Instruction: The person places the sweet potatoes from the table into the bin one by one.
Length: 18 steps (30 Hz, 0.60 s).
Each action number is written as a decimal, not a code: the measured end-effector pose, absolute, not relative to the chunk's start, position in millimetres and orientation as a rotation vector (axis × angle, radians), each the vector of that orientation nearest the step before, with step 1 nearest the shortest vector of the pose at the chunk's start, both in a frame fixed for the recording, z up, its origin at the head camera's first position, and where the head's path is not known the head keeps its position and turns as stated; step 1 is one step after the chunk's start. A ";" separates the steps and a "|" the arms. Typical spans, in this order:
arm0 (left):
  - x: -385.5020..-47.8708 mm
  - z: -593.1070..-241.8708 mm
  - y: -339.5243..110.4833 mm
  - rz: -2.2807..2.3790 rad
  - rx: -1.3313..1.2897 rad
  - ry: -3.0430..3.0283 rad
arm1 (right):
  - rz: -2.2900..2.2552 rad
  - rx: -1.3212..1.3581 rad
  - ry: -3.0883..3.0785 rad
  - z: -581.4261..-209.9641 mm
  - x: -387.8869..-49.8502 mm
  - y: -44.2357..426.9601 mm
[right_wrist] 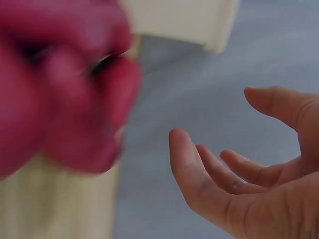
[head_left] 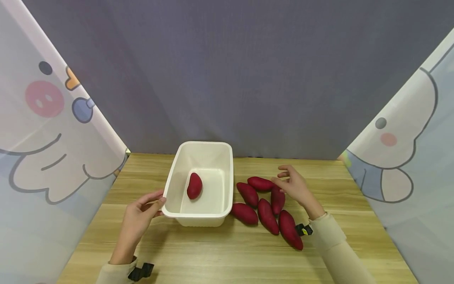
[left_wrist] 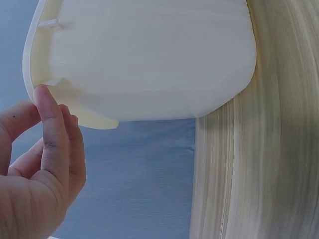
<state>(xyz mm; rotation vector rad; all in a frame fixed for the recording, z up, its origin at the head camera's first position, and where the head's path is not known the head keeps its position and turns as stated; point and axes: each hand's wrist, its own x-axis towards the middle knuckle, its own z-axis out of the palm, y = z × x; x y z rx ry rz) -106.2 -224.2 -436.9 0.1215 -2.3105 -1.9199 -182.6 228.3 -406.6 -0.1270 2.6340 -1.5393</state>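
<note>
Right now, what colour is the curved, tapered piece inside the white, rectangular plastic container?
The curved, tapered piece is deep red; the head view shows it best.

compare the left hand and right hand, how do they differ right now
The left hand grips the rim of the bin; the right hand holds nothing.
The left hand is at the bin's left side; the right hand is by the sweet potatoes outside the bin.
Both hands are bare and come out of cream sleeves.
</note>
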 end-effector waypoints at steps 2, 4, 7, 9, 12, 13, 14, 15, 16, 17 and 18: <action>-106.2 -436.3 -224.3 -1.923 0.125 -2.310 | -1.513 -0.080 2.647 -419.6 -179.8 238.8; -106.1 -436.0 -224.3 -1.930 0.130 -2.308 | -1.497 -0.025 2.635 -433.1 -177.8 248.1; -105.7 -436.0 -224.3 -1.938 0.133 -2.305 | -1.515 0.055 2.583 -453.2 -175.9 258.6; -105.7 -436.2 -224.4 -1.938 0.132 -2.303 | -1.552 0.101 2.531 -463.5 -174.7 262.2; -105.9 -436.5 -224.4 -1.940 0.132 -2.302 | -1.624 0.142 2.451 -474.2 -174.6 263.8; -105.9 -436.5 -224.3 -1.942 0.132 -2.300 | -1.639 0.152 2.431 -476.7 -175.0 263.7; -106.0 -436.5 -224.2 -1.942 0.133 -2.300 | -1.656 0.163 2.409 -478.6 -175.4 263.2; -106.0 -436.5 -224.1 -1.944 0.134 -2.298 | -1.668 0.166 2.391 -480.6 -176.1 262.9; -106.0 -436.3 -223.8 -1.947 0.136 -2.297 | -1.674 0.166 2.381 -482.7 -176.8 262.6; -105.9 -436.3 -223.6 -1.948 0.136 -2.295 | -1.673 0.168 2.377 -484.8 -177.5 262.4; -105.9 -436.1 -223.4 -1.948 0.136 -2.295 | -1.677 0.174 2.370 -486.3 -177.7 261.9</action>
